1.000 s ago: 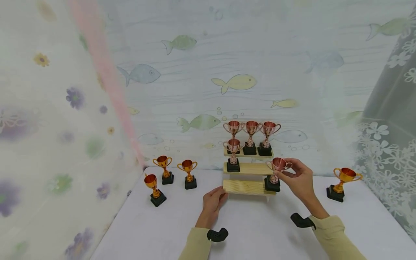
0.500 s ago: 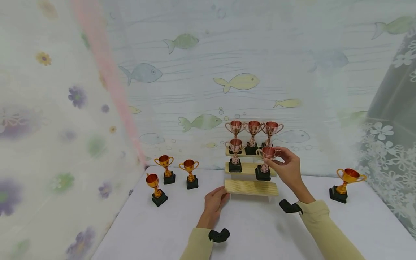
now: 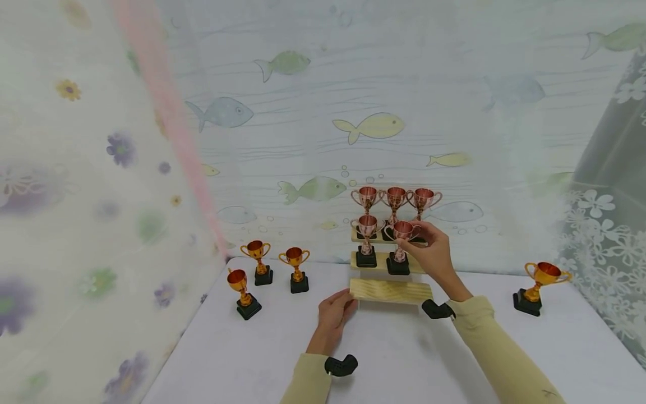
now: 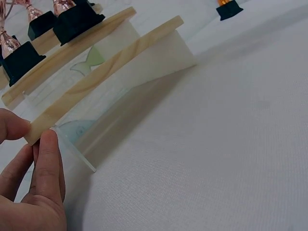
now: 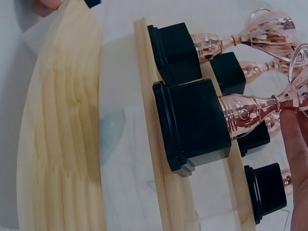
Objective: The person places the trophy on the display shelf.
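Nearest, the bare left hand (image 3: 334, 311) pinches the nine o'clock end of the pale wooden lowest board (image 3: 391, 290) of a tiered stand, thumb over it and fingers under, just as a second ago. Three shiny gold cup trophies on black bases (image 3: 258, 261) stand toward nine o'clock of the stand, a matching gold trophy (image 3: 542, 280) toward three.

Farther in, the rose-gold metallic cup trophy with a square black base (image 3: 399, 261) has shifted toward ten o'clock since a second ago, from above the lowest board's right end to the middle board. The right hand (image 3: 431, 251) pinches it below its bowl, fingers nearly together; its base lies at six o'clock of the fingertips. Whether the base touches the board is unclear. The right wrist view cuts off its bowl.

Behind, the right hand partly hides the top row's three rose-gold trophies (image 3: 367, 196).
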`<state>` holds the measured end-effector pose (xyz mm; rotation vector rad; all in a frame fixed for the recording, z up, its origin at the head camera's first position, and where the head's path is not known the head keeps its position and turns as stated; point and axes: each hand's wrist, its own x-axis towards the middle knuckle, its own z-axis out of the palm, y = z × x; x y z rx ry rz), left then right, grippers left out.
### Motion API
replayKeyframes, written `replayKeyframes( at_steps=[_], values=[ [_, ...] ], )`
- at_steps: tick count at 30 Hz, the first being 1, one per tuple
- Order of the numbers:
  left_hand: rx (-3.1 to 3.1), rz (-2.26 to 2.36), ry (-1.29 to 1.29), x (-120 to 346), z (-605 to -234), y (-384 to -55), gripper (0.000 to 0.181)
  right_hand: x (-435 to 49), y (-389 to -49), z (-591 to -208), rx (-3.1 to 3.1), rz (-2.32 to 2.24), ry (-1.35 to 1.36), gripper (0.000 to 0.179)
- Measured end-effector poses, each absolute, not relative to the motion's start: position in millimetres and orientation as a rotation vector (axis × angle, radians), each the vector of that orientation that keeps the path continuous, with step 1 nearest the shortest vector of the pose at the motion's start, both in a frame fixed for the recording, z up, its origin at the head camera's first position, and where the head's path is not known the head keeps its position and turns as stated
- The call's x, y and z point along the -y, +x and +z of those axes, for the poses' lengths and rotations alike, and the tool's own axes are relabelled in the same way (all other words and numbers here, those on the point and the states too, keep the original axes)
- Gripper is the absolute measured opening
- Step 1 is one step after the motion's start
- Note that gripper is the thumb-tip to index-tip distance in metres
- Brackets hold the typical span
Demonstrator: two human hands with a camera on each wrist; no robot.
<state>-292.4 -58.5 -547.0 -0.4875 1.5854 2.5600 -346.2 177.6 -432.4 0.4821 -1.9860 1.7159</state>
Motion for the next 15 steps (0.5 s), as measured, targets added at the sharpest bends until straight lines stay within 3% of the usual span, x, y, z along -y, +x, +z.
replayKeyframes(
  at_steps=[15],
  values=[
    [-1.592, 2.549, -0.497, 58, -546, -292, 0.039, -159, -330, -410, 2.033, 1.702, 0.440, 0.042]
  ],
)
